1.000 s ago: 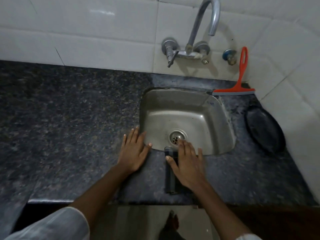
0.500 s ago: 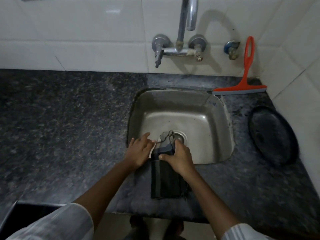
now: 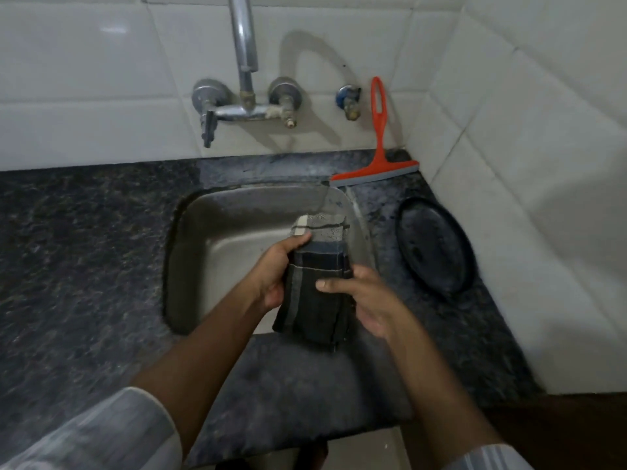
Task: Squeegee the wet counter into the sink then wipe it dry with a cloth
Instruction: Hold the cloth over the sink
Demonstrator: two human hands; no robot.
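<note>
Dark checked cloth [image 3: 317, 293], folded, is held up over the front edge of the steel sink [image 3: 210, 252], gripped on its left side by the left hand [image 3: 276, 269] and pinched under the thumb of the right hand [image 3: 368, 300]. Behind the sink, the orange squeegee [image 3: 376, 164] leans against the white tiled wall [image 3: 101, 96], its blade resting on the speckled granite counter [image 3: 84, 266], near a round black plate [image 3: 436, 245] lying in the right corner.
</note>
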